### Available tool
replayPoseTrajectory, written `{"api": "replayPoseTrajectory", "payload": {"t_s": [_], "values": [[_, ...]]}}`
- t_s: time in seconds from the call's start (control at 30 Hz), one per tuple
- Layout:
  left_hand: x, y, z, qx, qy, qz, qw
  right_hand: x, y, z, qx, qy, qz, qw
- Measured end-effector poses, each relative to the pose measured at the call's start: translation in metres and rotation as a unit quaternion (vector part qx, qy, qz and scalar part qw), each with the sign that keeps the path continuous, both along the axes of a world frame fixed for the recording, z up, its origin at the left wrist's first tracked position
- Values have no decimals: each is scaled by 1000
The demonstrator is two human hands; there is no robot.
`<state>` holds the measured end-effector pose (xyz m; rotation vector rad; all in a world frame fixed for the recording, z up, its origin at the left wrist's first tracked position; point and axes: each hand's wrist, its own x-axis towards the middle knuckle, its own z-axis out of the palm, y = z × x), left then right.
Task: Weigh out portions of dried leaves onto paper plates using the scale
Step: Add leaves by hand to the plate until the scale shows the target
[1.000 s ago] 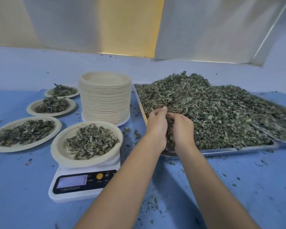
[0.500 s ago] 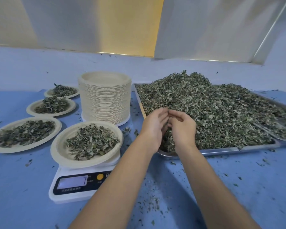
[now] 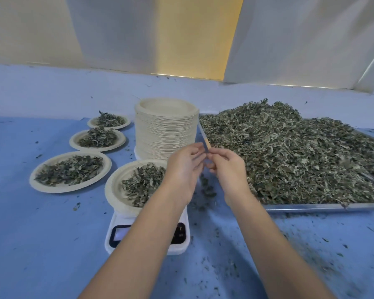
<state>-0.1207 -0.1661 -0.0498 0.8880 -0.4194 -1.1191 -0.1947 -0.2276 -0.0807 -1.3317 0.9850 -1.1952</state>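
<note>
Soft, even light falls from above across the blue bench (image 3: 41, 244), leaving only faint shadows under the paper plates (image 3: 52, 186) and forearms. A warm yellow panel (image 3: 194, 35) glows on the far wall, with thin bright glare lines along its base. The scale (image 3: 117, 236) display shines pale and unreadable. Motion blur smears the left hand (image 3: 181, 169), the right hand (image 3: 227, 169) and the dried leaves (image 3: 289, 152) at far right. Wide-angle distortion bows the tray (image 3: 324, 207) rim and wall edges.
</note>
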Motion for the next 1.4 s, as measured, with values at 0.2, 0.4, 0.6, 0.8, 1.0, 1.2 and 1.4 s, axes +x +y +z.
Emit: {"api": "replayPoseTrajectory", "payload": {"t_s": [0.2, 0.4, 0.6, 0.8, 1.0, 1.2, 1.4], "values": [[46, 28, 3, -43, 29, 14, 999, 29, 11, -10, -22, 117, 28, 993], [85, 52, 4, -47, 6, 56, 997, 40, 14, -15, -22, 153, 37, 987], [123, 64, -2, 30, -30, 170, 985, 36, 13, -21, -32, 167, 28, 985], [133, 66, -17, 114, -102, 156, 976, 34, 14, -22, -32, 158, 19, 987], [135, 62, -22, 117, -81, 155, 978, 35, 14, -22, -33, 179, 20, 983], [136, 63, -23, 100, -50, 144, 983, 37, 15, -21, -27, 183, 25, 982], [135, 63, -21, 102, -26, 151, 983, 37, 18, -19, -15, 182, 34, 983]]}}
